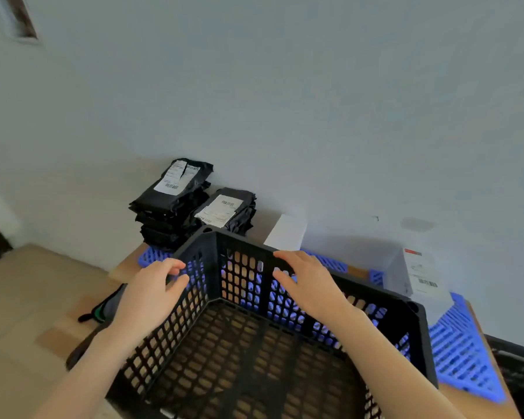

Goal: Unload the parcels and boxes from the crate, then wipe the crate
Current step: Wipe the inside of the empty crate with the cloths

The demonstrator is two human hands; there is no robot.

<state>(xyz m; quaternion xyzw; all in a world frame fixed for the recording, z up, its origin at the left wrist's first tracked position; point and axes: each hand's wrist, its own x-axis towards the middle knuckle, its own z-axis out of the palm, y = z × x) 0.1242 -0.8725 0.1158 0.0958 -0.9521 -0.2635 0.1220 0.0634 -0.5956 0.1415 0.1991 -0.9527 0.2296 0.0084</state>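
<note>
Since the black lattice crate (254, 358) sits empty nearest the person, unloading looks done. The left hand (155, 285) and right hand (307, 279) each curl fingers over its far rim; a firm, even grip should steady it for wiping. Beyond, black parcels (176, 204) stack far left and white boxes (286, 234) stand far right, on a blue mat (460, 352).

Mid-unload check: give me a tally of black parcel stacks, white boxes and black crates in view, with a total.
Black parcel stacks: 2, taller stack, shorter stack
White boxes: 2, plain box, labelled box
Black crates: 2, near crate, crate at right edge
Total: 6. The near crate holds nothing; parcels per stack cannot be counted.
</note>
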